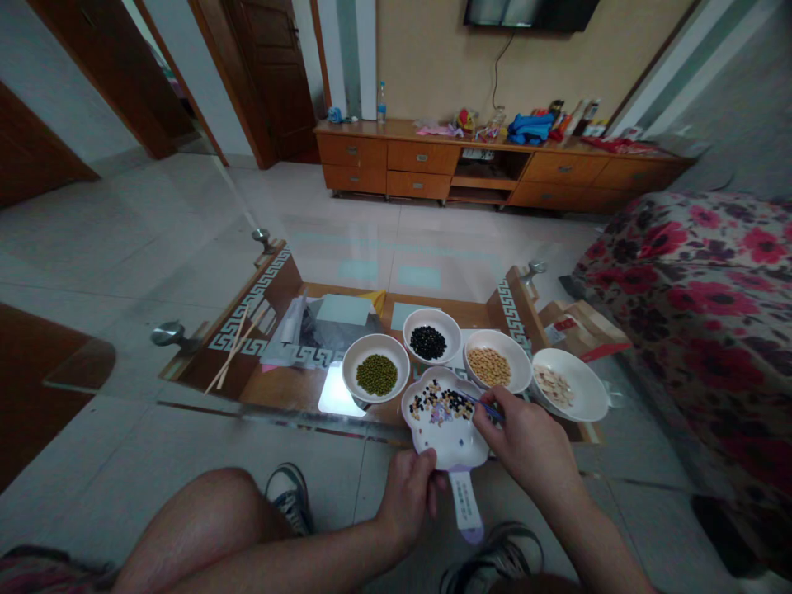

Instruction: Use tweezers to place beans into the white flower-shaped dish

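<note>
Beans, black and tan, could spill from the flower-shaped dish at the frame's lower centre, we judge, should our left hand, pinching its rim, tilt it, or our right hand, pinching a slender blue tool, flick too hard.

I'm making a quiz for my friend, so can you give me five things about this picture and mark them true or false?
1. The left hand is gripping the flower-shaped dish. True.
2. The right hand is holding a spoon. False: it holds a thin bluish tool.
3. The green beans sit in the leftmost of the round bowls. True.
4. The flower-shaped dish has only black pieces in it. False: there are yellowish ones too.
5. The thin sticks lie side by side without touching. False: they cross each other.
</note>
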Motion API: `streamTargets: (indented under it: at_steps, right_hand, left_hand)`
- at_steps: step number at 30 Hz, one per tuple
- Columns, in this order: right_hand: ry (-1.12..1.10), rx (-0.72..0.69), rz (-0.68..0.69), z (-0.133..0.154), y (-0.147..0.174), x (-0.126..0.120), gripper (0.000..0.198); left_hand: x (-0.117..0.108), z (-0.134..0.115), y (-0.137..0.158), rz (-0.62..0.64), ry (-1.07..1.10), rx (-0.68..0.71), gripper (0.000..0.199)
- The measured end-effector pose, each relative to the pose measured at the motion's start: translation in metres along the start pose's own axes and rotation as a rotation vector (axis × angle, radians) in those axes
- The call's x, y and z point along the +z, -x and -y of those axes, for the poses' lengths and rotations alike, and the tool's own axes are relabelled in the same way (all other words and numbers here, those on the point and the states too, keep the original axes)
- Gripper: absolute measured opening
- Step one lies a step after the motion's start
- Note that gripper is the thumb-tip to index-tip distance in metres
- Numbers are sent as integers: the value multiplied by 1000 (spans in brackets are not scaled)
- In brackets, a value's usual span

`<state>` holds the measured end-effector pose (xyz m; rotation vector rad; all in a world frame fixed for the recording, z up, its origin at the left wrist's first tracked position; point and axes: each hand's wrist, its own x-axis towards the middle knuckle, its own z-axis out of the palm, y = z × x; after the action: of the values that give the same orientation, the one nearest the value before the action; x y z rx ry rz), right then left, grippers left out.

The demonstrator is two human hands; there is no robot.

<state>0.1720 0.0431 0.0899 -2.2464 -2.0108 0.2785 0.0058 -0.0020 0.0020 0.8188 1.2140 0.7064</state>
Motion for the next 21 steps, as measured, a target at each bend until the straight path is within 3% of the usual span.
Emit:
streamTargets:
  at_steps: [5, 21]
  right_hand:
    - [63, 1, 72, -1, 0, -1, 20]
    - [65, -44, 49, -3, -1, 2, 20]
  left_hand:
    - [-2, -2, 3, 10, -17, 5, 62]
    - [0, 6, -2, 18, 0, 21, 65]
